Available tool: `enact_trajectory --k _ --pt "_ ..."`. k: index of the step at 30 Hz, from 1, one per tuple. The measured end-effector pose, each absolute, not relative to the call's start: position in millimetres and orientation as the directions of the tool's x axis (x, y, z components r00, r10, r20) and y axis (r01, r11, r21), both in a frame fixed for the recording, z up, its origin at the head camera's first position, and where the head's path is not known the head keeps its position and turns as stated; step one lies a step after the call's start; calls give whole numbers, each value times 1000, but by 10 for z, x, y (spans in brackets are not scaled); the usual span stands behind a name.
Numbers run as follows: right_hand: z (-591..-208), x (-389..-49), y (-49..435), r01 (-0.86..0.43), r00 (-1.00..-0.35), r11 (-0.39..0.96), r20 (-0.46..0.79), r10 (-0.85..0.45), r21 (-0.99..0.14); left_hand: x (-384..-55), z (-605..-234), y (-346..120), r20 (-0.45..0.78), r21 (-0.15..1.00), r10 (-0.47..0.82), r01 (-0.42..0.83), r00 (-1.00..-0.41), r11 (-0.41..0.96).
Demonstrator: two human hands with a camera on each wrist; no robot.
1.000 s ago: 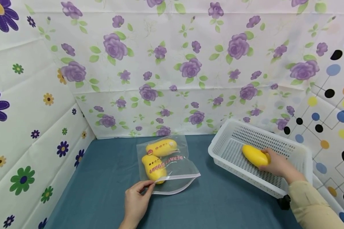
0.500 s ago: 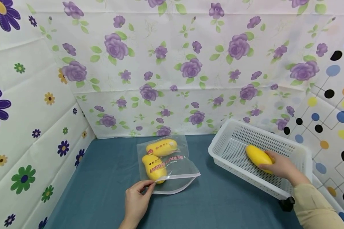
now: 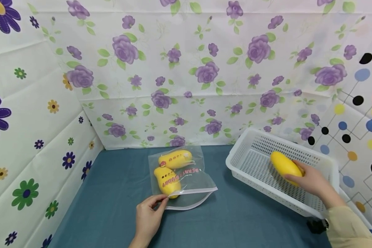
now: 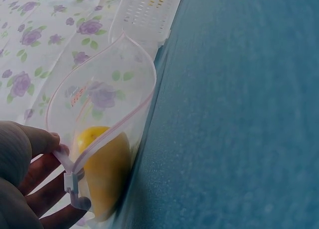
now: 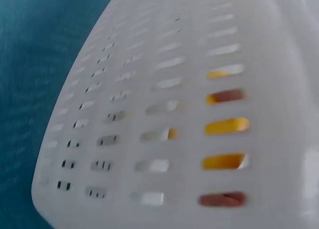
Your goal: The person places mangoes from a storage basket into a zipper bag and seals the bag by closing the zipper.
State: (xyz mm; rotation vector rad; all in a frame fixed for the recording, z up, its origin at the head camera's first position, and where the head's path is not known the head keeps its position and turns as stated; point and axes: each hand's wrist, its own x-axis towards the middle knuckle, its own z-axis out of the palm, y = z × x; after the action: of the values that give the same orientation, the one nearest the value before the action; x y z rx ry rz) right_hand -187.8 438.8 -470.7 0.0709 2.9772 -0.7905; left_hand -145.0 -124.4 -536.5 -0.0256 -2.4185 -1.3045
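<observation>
My left hand [image 3: 148,217] pinches the mouth of a clear zip bag [image 3: 198,181] by its left corner, close to the slider [image 4: 71,182]. The bag lies on the table with its mouth spread apart, pink lettering across its front. Inside it are two yellow mangoes, one [image 3: 175,159] lying crosswise at the back and the other [image 3: 167,182] nearer my left fingers. Over at the right, my right hand [image 3: 313,181] grips another yellow mango [image 3: 286,167] within a white basket [image 3: 266,187]. In the right wrist view the basket's slotted wall [image 5: 189,104] hides most of that hand and mango.
Blue-green cloth [image 3: 111,206] covers the table. A flowered sheet [image 3: 186,75] hangs behind it, with patterned sheets on both sides. By the basket's near right corner, a small black object [image 3: 317,225] sits under my right sleeve [image 3: 348,225].
My right hand and the mango in it have shifted rightward inside the basket, in small steps. The left hand and the bag stay where they were.
</observation>
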Motion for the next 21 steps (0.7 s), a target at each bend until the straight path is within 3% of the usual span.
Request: enact_trajectory --k 21 --pt "-4461 -1614 3911 14 -999 794 31 41 -607 -1460 -5379 -1249 377 792 -175 219 -910 571"
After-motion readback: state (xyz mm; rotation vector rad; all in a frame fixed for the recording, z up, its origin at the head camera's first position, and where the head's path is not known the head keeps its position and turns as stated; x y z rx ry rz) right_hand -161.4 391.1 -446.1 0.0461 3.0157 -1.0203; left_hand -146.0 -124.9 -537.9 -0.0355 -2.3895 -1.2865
